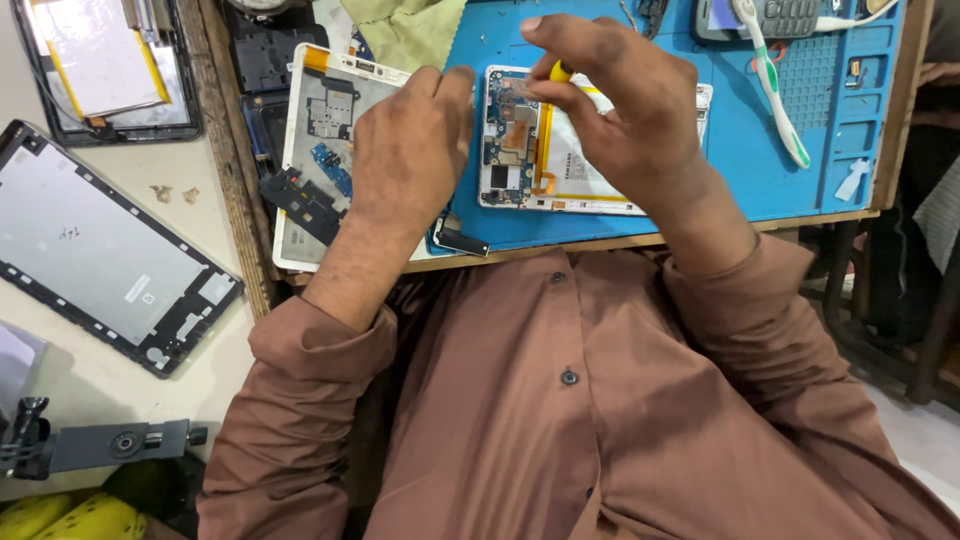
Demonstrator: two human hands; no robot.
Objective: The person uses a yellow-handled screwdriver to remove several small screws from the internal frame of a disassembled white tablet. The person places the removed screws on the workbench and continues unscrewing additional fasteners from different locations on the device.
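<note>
Head view. The right hand [625,110], upper centre of the frame, is closed around a yellow-handled tool [561,71], of which only a short stretch of handle shows between the fingers. The tool tip is hidden; it points down at the opened tablet [580,170] lying on the blue work mat [760,150]. The tablet's circuit board is exposed along its left edge, with a white battery to the right.

The left hand [410,150], just left of centre, is loosely curled, knuckles up, with fingertips resting at the tablet's left edge. Whether it grips anything cannot be told. Beneath this hand lies a second opened device shell [320,120], white-framed, partly off the mat.

A green-and-white toothbrush [775,90] lies diagonally on the mat at upper right. A grey tablet panel [100,250] rests on the table at the left of the frame.
</note>
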